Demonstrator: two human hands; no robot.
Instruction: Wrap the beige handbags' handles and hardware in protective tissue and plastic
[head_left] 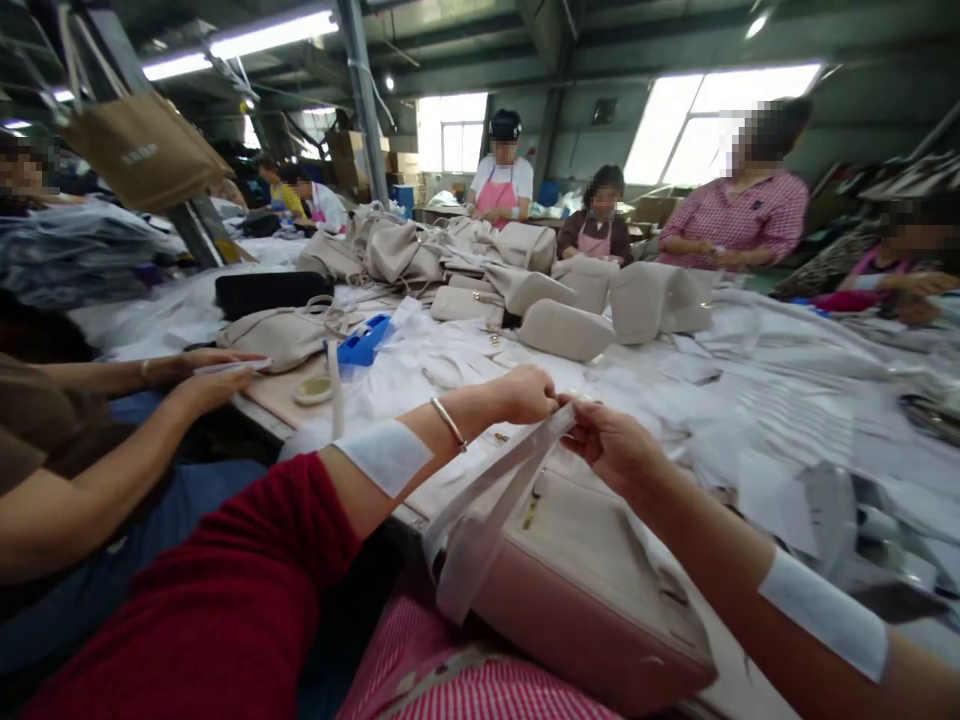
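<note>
A light beige handbag (577, 570) lies at the table's near edge, against the striped apron on my lap. Its strap (510, 480), which looks wrapped in pale, translucent film, rises from the bag's left end in a loop. Both my hands meet at the top of that loop. My left hand (529, 393), with a bangle on the wrist, is closed at the strap's upper end. Fingers of my right hand (611, 440) pinch the same end from the other side. White patches sit on both my forearms. The exact grip of the left fingertips is partly hidden.
Many beige bags (566, 330) are piled across the table's middle. White sheets (780, 500) spread to the right. A blue tape dispenser (364, 340) and a tape roll (313, 390) lie left, near a co-worker's hands (217, 375). Several people work across the table.
</note>
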